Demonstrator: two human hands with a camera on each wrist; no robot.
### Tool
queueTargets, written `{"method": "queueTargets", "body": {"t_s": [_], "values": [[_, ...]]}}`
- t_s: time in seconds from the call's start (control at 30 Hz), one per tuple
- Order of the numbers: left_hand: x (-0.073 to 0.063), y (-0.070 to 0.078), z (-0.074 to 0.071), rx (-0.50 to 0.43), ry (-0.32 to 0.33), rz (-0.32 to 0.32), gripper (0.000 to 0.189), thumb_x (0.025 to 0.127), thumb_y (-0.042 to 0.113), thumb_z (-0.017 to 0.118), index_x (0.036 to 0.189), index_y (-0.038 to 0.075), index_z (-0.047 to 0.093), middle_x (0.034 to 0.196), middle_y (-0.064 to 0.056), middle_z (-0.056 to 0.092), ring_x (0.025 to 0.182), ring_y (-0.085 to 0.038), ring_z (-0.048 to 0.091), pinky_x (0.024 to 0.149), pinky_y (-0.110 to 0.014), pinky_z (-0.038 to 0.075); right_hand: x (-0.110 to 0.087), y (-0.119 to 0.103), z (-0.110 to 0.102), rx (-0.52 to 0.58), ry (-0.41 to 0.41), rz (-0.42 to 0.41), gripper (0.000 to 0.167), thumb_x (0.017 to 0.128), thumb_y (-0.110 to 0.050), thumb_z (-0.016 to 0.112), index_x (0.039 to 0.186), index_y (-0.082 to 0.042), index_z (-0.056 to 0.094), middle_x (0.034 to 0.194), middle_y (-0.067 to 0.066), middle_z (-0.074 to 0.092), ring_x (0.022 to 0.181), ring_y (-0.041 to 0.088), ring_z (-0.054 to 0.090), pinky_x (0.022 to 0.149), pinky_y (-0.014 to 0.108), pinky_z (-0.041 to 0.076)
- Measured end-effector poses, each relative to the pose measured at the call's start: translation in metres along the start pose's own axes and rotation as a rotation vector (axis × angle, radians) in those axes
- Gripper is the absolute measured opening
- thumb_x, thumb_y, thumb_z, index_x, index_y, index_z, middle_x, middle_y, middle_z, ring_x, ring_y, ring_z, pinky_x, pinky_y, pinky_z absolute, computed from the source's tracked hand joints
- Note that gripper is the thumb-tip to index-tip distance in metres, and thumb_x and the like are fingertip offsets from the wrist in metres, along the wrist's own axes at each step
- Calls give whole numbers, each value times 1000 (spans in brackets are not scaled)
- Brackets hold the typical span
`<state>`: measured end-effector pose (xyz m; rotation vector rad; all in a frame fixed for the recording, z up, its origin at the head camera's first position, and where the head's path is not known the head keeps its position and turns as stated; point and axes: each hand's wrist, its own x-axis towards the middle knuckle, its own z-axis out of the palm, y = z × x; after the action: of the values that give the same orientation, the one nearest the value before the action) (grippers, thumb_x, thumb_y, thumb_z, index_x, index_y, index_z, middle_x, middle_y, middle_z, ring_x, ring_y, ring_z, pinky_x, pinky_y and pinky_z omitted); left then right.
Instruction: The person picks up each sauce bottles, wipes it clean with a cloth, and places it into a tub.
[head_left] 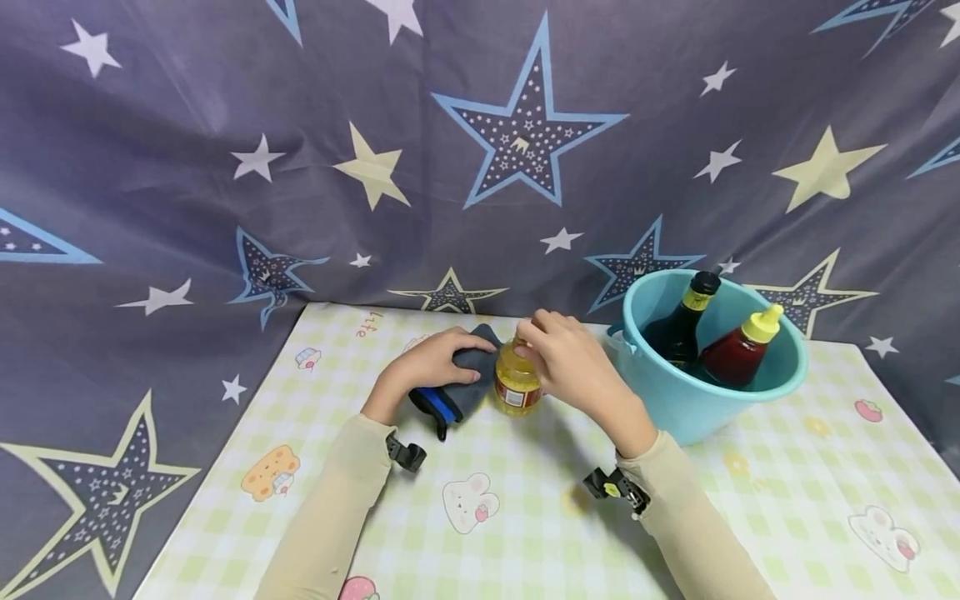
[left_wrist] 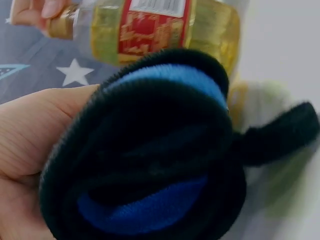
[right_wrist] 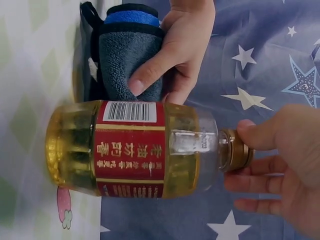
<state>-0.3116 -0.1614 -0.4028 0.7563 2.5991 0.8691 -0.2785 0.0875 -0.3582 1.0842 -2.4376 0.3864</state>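
Observation:
My left hand (head_left: 435, 360) grips a rolled grey cloth (right_wrist: 127, 57) with blue inside, black edging and a small black loop. Its thumb lies across the front of the roll in the right wrist view. Right beside the cloth stands a clear bottle of yellow cooking oil (head_left: 516, 382), upright on the table. The bottle has a red label (right_wrist: 131, 150) with a barcode and a gold cap (right_wrist: 240, 149). My right hand (head_left: 573, 360) pinches this cap between thumb and fingers. In the left wrist view the cloth's open end (left_wrist: 150, 135) covers part of the bottle.
A light blue bucket (head_left: 678, 417) stands to the right of the right hand. Inside it lean a dark bottle (head_left: 681, 327) with a black cap and a red sauce bottle (head_left: 735, 357) with a yellow nozzle. A star-patterned curtain (head_left: 480, 242) hangs behind the checked tablecloth (head_left: 525, 517).

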Motion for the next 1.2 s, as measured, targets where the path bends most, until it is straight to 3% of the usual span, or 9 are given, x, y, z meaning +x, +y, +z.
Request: {"method": "queueTargets", "body": {"t_s": [0.23,0.4,0.53,0.77,1.0,1.1,1.2], "values": [[-11,-8,-12,-39,134,62,48,95,18,74,142,18,62,147,-16,53,134,-36,52,107,-54,46,-1,-11,6,-76,83,2,15,98,-19,69,92,-9,59,79,5,51,71,23,47,70,38,43],[-14,-5,-19,-114,231,103,48,95,17,74,141,18,63,142,-14,54,129,-34,55,105,-53,47,1,-8,8,3,86,-12,13,97,-12,70,92,-7,59,80,6,49,72,22,44,68,33,37],[-12,1,-21,-172,276,144,47,96,19,73,142,21,62,142,-12,54,128,-31,53,106,-54,45,6,1,7,86,48,-73,13,96,-5,69,90,-6,58,82,6,49,75,21,43,70,33,38],[-11,7,-22,-205,318,168,47,96,21,74,141,25,62,139,-10,55,123,-29,54,101,-51,46,15,24,10,220,-1,-181,37,79,26,50,91,-7,60,90,3,57,83,18,51,76,34,46],[-9,9,-19,-186,310,169,48,95,23,74,142,26,62,144,-10,53,129,-31,53,104,-53,46,13,30,10,173,21,-227,39,86,22,47,101,-8,68,101,6,67,97,24,62,100,43,48],[-7,10,-16,-157,301,159,48,96,26,73,142,27,61,147,-11,51,132,-33,53,104,-54,46,11,27,9,143,26,-219,40,85,21,47,102,-8,68,106,8,68,101,25,62,98,43,49],[-7,11,-15,-142,301,151,47,96,27,73,142,27,62,147,-11,52,132,-33,53,105,-54,46,10,21,9,108,48,-190,24,91,11,59,103,-7,69,105,8,69,99,26,62,94,43,50]]}}
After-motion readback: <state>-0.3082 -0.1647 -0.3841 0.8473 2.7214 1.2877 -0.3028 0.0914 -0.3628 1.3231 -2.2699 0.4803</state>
